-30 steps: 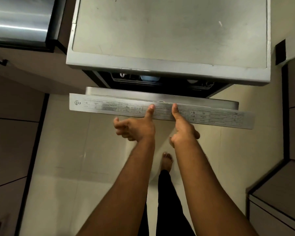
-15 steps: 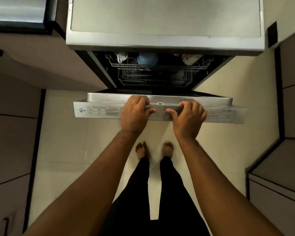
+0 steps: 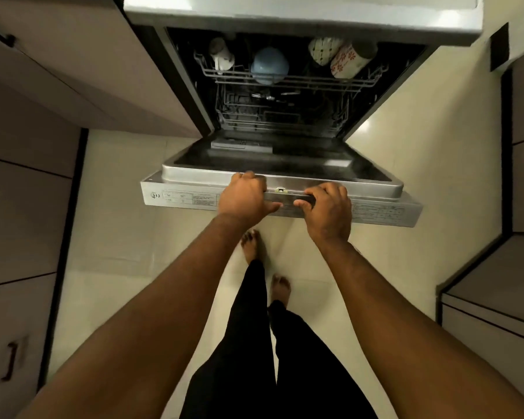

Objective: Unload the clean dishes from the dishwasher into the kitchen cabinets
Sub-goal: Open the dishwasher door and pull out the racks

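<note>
The dishwasher door [image 3: 182, 198] hangs well open, tilted down towards me. My left hand [image 3: 244, 196] grips its top edge, fingers curled over the rim. My right hand [image 3: 330, 207] grips the same edge a little to the right. Inside, the upper rack [image 3: 300, 80] holds a white mug [image 3: 221, 57], a blue bowl [image 3: 270, 65], a patterned cup [image 3: 324, 49] and a red-flowered cup [image 3: 350, 60]. The lower rack [image 3: 282, 119] sits in shadow beneath; its contents are hard to make out.
Beige cabinet fronts [image 3: 28, 176] stand on the left, one with a dark handle [image 3: 10, 361]. More cabinets [image 3: 523, 189] stand on the right. My legs and bare feet [image 3: 251, 243] are on the pale tiled floor just behind the door.
The door has swung much further down, exposing both racks and the dishes. Both hands went from thumbs on the door edge to a full grip on it. I stepped back.
</note>
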Available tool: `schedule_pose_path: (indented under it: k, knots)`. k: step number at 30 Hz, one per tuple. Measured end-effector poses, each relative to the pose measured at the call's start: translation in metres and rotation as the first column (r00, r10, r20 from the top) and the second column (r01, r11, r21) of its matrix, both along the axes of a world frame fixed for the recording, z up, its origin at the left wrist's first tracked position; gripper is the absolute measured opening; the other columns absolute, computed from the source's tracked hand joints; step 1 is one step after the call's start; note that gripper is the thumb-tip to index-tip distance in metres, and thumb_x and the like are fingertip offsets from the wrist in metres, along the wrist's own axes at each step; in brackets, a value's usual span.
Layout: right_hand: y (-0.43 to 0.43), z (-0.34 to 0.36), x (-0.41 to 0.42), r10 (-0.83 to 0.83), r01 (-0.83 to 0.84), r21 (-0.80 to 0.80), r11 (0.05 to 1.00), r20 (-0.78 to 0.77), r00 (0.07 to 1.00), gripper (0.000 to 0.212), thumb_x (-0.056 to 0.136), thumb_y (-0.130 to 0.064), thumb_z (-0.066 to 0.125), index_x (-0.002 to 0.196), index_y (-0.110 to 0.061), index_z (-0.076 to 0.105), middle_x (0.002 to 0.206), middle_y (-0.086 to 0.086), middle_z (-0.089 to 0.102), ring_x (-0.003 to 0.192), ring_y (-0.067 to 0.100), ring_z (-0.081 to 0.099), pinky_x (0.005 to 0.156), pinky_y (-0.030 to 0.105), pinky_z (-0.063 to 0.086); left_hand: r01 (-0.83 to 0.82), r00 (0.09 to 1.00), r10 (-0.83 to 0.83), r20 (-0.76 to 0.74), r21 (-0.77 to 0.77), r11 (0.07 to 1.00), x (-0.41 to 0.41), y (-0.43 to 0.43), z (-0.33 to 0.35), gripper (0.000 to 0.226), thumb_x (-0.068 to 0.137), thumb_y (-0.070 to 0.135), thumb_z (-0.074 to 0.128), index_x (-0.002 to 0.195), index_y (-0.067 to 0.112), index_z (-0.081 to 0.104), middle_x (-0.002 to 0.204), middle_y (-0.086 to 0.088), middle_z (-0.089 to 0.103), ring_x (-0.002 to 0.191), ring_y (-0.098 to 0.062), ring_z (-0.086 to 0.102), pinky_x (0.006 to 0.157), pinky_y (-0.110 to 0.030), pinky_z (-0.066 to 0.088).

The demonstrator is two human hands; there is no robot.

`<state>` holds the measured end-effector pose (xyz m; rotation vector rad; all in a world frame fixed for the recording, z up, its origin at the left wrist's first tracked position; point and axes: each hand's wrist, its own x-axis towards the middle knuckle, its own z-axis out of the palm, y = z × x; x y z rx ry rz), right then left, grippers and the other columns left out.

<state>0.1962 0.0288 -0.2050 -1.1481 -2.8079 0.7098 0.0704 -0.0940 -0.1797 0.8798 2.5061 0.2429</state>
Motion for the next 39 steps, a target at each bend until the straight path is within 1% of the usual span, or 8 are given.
schedule_pose_path:
  k: [4,9,12,16,25,29,33,39]
  knots:
    - [-0.017,-0.02,0.034,0.064,-0.064,-0.034,0.997,0.006,0.998,0.04,0.082,-0.036,0.074,0.116,-0.015,0.069,0.111,0.004,0.061,0.104,0.024,0.051,0.085,0.037,0.045,0.051,0.997,-0.046,0.055,-0.101,0.994,0.023,-0.016,-0.018,0.058,0.08,0.057,0.069,0.122,0.018,0.059,0.124,-0.006,0.055,0.119,-0.023,0.048,0.094,-0.041,0.05]
    - [-0.034,-0.043,0.064,0.111,-0.11,-0.032,0.993,0.058,0.992,0.038,0.085,-0.033,0.07,0.12,-0.017,0.067,0.114,0.004,0.06,0.107,0.024,0.051,0.088,0.036,0.045,0.069,0.997,-0.067,0.033,-0.044,0.997,0.053,-0.047,-0.051,0.049,0.083,0.047,0.066,0.122,0.019,0.061,0.129,-0.006,0.055,0.123,-0.026,0.048,0.095,-0.045,0.05]
    - [-0.043,-0.058,0.075,0.106,-0.105,-0.008,0.994,0.054,0.993,0.032,0.085,-0.025,0.064,0.116,-0.016,0.069,0.11,0.006,0.06,0.102,0.026,0.052,0.085,0.039,0.048,0.076,0.997,-0.075,0.019,-0.024,0.997,0.062,-0.058,-0.067,0.037,0.084,0.033,0.061,0.117,0.018,0.065,0.124,-0.004,0.06,0.115,-0.025,0.053,0.093,-0.04,0.051]
    - [-0.058,-0.077,0.093,0.107,-0.107,0.02,0.994,0.023,0.994,0.041,0.076,-0.019,0.054,0.113,-0.014,0.071,0.103,0.007,0.059,0.095,0.026,0.052,0.08,0.036,0.045,0.105,0.994,-0.105,0.002,-0.013,0.994,0.079,-0.072,-0.088,0.03,0.086,0.029,0.059,0.114,0.02,0.067,0.117,-0.003,0.062,0.108,-0.021,0.056,0.085,-0.034,0.052]
    - [-0.093,-0.12,0.134,0.179,-0.18,-0.006,0.984,0.159,0.971,0.054,0.077,-0.02,0.056,0.13,-0.015,0.061,0.114,0.005,0.055,0.103,0.026,0.049,0.086,0.035,0.048,0.203,0.978,-0.202,0.043,-0.017,0.979,0.113,-0.105,-0.134,0.037,0.086,0.027,0.056,0.12,0.015,0.062,0.119,-0.007,0.059,0.109,-0.024,0.053,0.086,-0.039,0.054]
    - [-0.1,-0.141,0.148,0.213,-0.217,0.001,0.976,0.184,0.959,0.054,0.078,-0.019,0.057,0.132,-0.017,0.059,0.116,0.005,0.054,0.104,0.026,0.048,0.084,0.034,0.047,0.202,0.979,-0.202,0.019,-0.004,0.979,0.126,-0.117,-0.157,0.04,0.085,0.026,0.055,0.122,0.015,0.062,0.119,-0.007,0.059,0.11,-0.027,0.053,0.082,-0.04,0.055]
    - [-0.105,-0.171,0.162,0.221,-0.224,0.023,0.974,0.111,0.969,0.051,0.073,-0.017,0.055,0.123,-0.016,0.066,0.108,0.006,0.058,0.097,0.028,0.051,0.079,0.037,0.049,0.179,0.984,-0.179,-0.002,-0.006,0.984,0.144,-0.126,-0.186,0.036,0.086,0.026,0.056,0.119,0.014,0.063,0.117,-0.008,0.059,0.108,-0.027,0.053,0.077,-0.038,0.051]
    - [-0.12,-0.229,0.196,0.333,-0.333,-0.042,0.942,0.242,0.911,0.06,0.079,-0.027,0.059,0.138,-0.018,0.052,0.123,0.006,0.052,0.11,0.027,0.048,0.087,0.036,0.049,0.107,0.993,-0.105,0.045,-0.054,0.993,0.18,-0.144,-0.243,0.043,0.08,0.024,0.058,0.121,0.011,0.061,0.121,-0.006,0.056,0.114,-0.026,0.048,0.081,-0.039,0.053]
